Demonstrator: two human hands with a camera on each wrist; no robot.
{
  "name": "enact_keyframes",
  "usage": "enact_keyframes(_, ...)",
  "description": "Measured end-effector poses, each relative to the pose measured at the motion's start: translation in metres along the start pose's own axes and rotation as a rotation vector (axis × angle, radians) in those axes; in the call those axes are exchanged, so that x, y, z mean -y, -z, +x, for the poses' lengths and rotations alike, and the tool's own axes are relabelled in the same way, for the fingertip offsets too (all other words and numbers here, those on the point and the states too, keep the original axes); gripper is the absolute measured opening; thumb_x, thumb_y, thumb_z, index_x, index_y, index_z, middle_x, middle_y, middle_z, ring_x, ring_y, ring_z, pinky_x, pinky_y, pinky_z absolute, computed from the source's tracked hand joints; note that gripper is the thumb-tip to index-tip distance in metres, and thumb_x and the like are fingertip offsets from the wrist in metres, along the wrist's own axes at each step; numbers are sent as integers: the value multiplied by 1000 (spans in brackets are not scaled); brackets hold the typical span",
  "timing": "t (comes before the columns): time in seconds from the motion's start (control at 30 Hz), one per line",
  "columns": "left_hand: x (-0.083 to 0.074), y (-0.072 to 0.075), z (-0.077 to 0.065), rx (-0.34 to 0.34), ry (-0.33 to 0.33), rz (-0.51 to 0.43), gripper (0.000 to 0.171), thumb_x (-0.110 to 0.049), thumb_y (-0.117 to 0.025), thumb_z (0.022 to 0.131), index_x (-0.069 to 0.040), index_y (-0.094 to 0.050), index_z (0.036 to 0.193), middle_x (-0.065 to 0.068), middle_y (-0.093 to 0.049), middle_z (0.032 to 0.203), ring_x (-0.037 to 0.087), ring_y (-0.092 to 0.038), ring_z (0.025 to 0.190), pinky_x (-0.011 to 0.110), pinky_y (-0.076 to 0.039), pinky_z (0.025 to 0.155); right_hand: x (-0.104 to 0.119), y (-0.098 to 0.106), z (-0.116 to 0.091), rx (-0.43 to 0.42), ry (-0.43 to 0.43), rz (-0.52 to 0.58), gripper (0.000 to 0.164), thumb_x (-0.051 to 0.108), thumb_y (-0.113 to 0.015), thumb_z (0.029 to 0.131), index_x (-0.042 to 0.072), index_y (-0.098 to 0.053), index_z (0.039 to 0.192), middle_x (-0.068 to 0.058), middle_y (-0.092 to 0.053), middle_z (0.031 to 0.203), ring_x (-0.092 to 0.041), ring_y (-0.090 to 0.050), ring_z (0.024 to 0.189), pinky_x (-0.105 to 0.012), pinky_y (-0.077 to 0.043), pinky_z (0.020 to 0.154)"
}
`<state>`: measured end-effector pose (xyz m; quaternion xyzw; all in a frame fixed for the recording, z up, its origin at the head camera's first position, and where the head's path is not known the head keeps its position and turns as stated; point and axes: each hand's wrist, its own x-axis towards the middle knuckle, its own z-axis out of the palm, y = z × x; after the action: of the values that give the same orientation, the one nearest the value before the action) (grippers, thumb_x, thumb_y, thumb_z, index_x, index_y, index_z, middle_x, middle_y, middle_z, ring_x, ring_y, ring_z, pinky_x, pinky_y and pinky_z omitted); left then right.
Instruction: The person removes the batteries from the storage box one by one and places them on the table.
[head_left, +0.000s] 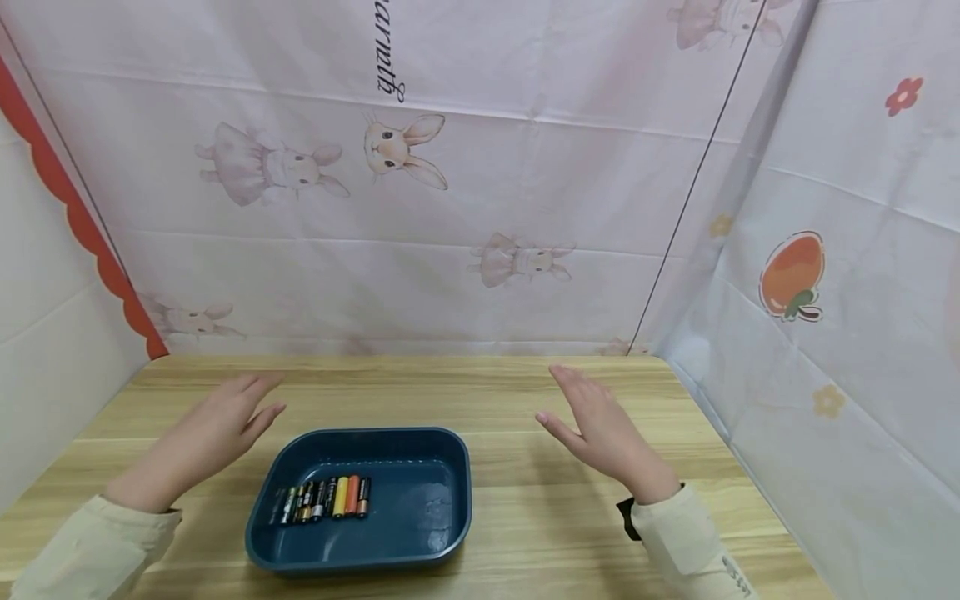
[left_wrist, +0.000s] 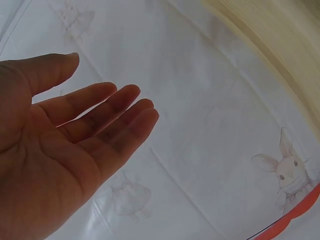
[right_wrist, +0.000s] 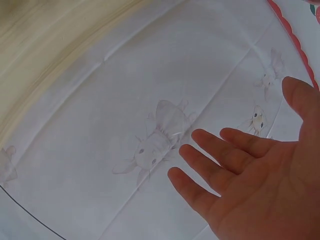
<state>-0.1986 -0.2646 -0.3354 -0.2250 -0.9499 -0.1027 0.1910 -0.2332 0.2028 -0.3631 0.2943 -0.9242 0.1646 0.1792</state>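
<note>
A dark blue rectangular tray (head_left: 405, 533) with rounded corners stands on the table, left of the middle in the head view. Inside, toward its left side, several batteries (head_left: 327, 498) lie side by side in a row; most are dark, one is yellow and one orange. My left hand (head_left: 225, 421) is held past the tray's upper left corner, fingers extended and thumb apart, with nothing in it. To the right of the tray, my right hand (head_left: 600, 429) is raised over the wood, likewise holding nothing. Both palms show bare in the wrist views, the left hand (left_wrist: 75, 135) and the right hand (right_wrist: 260, 175).
The wooden table (head_left: 510, 392) reaches back to a hanging white cloth (head_left: 465, 317) printed with rabbits. Another printed cloth (head_left: 862, 350) borders the right side, and a white panel (head_left: 60, 308) with a red scalloped edge borders the left.
</note>
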Motion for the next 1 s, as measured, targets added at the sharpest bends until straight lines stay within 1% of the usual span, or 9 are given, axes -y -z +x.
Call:
enact_keyframes(0.1, 0, -3, -2, 25, 20, -11, 40, -8, -69, 88, 15, -56, 119, 33, -59, 110, 48, -58, 102, 59, -49, 82, 2, -2, -2, 13, 2, 0, 71, 42, -56, 96, -2, -33, 147, -19, -42, 145, -37, -38, 134, -56, -31, 108)
enact_keyframes(0.23, -1, -8, -3, 86, 47, -32, 37, -10, -68, 88, 15, -59, 114, 31, -61, 106, 46, -59, 98, 57, -50, 80, 3, -6, -5, 31, 3, 3, 71, 42, -57, 96, -2, -34, 146, -19, -43, 145, -38, -39, 133, -57, -32, 107)
enact_keyframes(0.33, -2, -12, -3, 129, 51, -54, 34, -11, -68, 89, 14, -61, 111, 26, -62, 101, 41, -61, 93, 54, -52, 77, 4, -8, -6, 43, 4, 10, 71, 42, -56, 96, -2, -34, 146, -19, -43, 145, -38, -39, 133, -57, -32, 107)
enact_keyframes(0.53, 2, -20, -4, 194, 57, -102, 32, -9, -68, 88, 13, -62, 109, 21, -63, 98, 34, -63, 86, 49, -54, 72, 7, -11, -8, 65, 1, 23, 72, 43, -56, 96, -3, -33, 146, -19, -42, 145, -38, -39, 133, -56, -33, 107)
enact_keyframes(0.67, 6, -25, -4, 279, 99, -154, 32, -8, -68, 88, 14, -62, 110, 20, -63, 98, 31, -62, 85, 46, -55, 71, 8, -15, -11, 84, -15, 32, 72, 44, -55, 96, -3, -34, 146, -19, -43, 145, -40, -38, 133, -57, -32, 106)
enact_keyframes(0.77, 9, -30, -5, 337, 139, -196, 33, -8, -66, 89, 15, -61, 112, 23, -63, 102, 29, -63, 85, 44, -56, 71, 8, -18, -12, 102, -14, 34, 72, 46, -54, 96, -2, -35, 146, -19, -42, 145, -40, -37, 134, -57, -32, 106)
enact_keyframes(0.9, 14, -36, -7, 385, 176, -231, 33, -8, -65, 90, 16, -59, 113, 24, -63, 103, 27, -63, 84, 41, -56, 69, 9, -21, -14, 118, -7, 38, 72, 46, -54, 96, -2, -35, 146, -18, -42, 145, -37, -39, 133, -56, -34, 106)
enact_keyframes(1.0, 17, -38, -9, 400, 189, -234, 33, -8, -65, 90, 16, -59, 113, 20, -65, 98, 25, -63, 82, 40, -55, 67, 10, -23, -14, 144, -19, 41, 72, 48, -52, 96, -1, -35, 146, -17, -42, 146, -35, -39, 134, -55, -33, 107)
